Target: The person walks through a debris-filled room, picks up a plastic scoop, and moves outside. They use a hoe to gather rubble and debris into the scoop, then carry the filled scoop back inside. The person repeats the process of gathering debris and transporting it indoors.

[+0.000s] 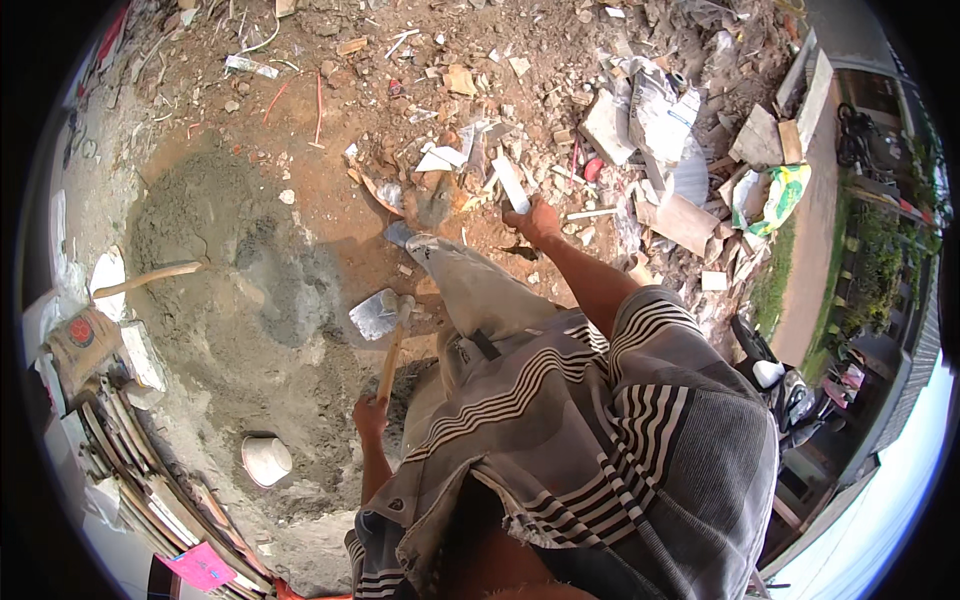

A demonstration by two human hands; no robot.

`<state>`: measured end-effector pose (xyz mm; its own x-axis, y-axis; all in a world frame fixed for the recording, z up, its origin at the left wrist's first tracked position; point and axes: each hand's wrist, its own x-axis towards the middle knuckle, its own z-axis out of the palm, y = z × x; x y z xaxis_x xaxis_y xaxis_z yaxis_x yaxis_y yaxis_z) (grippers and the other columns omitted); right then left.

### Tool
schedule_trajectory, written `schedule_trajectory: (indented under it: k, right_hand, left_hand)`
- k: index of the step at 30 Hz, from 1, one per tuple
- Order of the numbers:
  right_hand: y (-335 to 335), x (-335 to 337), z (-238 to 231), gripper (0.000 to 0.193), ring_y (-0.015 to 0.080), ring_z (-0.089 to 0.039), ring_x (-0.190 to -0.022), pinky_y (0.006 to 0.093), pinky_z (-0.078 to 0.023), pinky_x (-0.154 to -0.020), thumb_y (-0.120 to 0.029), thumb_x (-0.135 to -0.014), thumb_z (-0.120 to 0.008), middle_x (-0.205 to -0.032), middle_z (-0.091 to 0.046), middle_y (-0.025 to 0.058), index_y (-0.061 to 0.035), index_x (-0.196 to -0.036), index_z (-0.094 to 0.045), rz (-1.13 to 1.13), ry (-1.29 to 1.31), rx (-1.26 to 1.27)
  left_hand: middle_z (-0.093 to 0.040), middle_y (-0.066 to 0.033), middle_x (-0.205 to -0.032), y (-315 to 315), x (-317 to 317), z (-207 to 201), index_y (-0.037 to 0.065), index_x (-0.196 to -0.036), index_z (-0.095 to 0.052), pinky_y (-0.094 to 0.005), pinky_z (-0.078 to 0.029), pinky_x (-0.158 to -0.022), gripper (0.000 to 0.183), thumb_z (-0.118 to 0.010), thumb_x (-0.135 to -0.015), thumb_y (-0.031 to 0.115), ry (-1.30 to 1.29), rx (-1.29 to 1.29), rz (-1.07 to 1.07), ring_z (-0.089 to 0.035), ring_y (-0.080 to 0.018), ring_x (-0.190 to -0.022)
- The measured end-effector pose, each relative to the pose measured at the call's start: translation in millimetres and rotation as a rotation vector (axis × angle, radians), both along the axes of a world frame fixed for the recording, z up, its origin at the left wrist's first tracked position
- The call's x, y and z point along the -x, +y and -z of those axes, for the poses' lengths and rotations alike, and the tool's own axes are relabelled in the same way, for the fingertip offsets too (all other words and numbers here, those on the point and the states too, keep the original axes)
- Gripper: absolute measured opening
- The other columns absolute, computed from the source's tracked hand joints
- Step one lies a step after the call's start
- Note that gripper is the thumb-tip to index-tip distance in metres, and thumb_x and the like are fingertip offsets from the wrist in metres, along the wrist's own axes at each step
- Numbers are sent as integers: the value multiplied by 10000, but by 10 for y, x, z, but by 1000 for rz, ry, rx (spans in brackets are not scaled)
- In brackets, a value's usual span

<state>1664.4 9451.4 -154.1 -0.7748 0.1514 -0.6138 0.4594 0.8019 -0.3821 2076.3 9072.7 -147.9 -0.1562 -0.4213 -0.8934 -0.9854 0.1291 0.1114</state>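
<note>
My left hand (370,415) is closed around the wooden handle (391,360) of a hoe. Its flat grey metal blade (375,315) lies low over the ground, beside a broad patch of wet grey mortar (200,240). Farther off to the right, my right hand (535,220) grips a white, flat rectangular strip (511,186) by its near end; what it is made of I cannot tell. My shoe (398,234) stands on the brown soil between the two hands.
A white bucket (267,460) tilts near the mortar's near side. Another wooden handle (148,278) lies at the mortar's left edge, near a brown sack (82,338) and stacked planks (140,470). Rubble and broken boards (683,220) cover the far right, with a green-yellow bag (782,198).
</note>
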Motion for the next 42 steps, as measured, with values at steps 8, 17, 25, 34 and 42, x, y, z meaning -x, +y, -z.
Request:
schedule_trajectory:
  k: [8, 17, 25, 34, 42]
  right_hand:
    - [2081, -1473, -619, 550, 353, -676, -853, 410, -533, -761, -371, -653, -752, -893, -682, 243, 72, -959, -642, 531, -5, -87]
    - [3074, -2015, -911, 498, 317, -688, -739, 399, -535, -660, -334, -652, -757, -838, -696, 192, 66, -933, -660, 763, -20, -44]
    - [3728, -1229, -958, 570, 403, -668, -902, 436, -533, -774, -383, -633, -745, -946, -669, 292, 83, -944, -642, 788, 100, 8]
    - [4072, -639, -1064, 631, 311, -683, -734, 400, -546, -704, -400, -598, -773, -801, -679, 222, 94, -955, -607, 964, 368, 223]
    - [4453, -968, -200, 284, 212, -653, -578, 316, -510, -520, -229, -733, -738, -739, -697, 137, 50, -745, -684, 1279, 226, 322]
  left_hand:
    - [-683, -213, -804, 240, 116, -243, -19, -834, -688, -453, -511, -693, 319, -700, -784, 295, 84, 324, 840, -668, -351, -766]
    - [-671, -200, -768, 268, 538, -621, -22, -811, -674, -438, -501, -673, 321, -664, -808, 299, 131, 195, 887, -660, -330, -737]
    - [-666, -195, -762, 786, 1893, -617, -22, -806, -670, -431, -499, -667, 321, -653, -815, 298, 198, 158, 836, -656, -318, -729]
    - [-661, -189, -755, 1770, 3179, -598, -22, -801, -665, -422, -497, -661, 321, -640, -824, 298, 333, 61, 794, -652, -306, -720]
    - [-656, -184, -749, 2381, 3656, -720, -22, -796, -661, -415, -495, -655, 322, -629, -831, 297, 387, 5, 735, -649, -294, -711]
